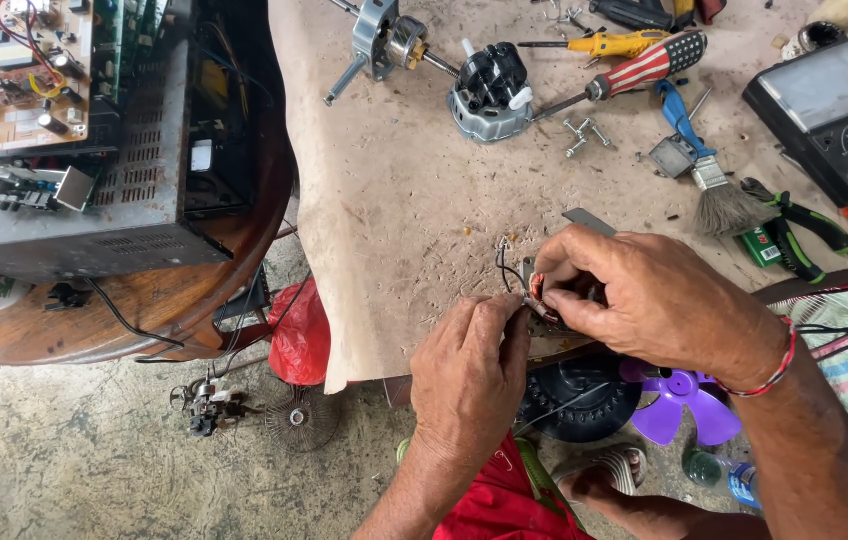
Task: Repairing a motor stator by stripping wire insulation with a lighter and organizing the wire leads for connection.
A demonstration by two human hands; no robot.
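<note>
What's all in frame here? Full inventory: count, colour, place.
small copper-wound motor part with thin black wires: 1, copper and grey, table's near edge, pinched in both hands
grey motor housing with black top: 1, table centre-top
silver motor with shaft: 1, top
screwdrivers: 2, yellow-handled and striped red-white-blue, top
blue-handled brush: 1, right
black analogue meter: 1, top right
green-black pliers: 1, right edge
grey metal chassis with circuit boards: 1, left round wooden table
purple fan blade: 1, floor under table
red plastic bag: 1, floor
left hand: 1, fingers on part
right hand: 1, fingers on part
</note>
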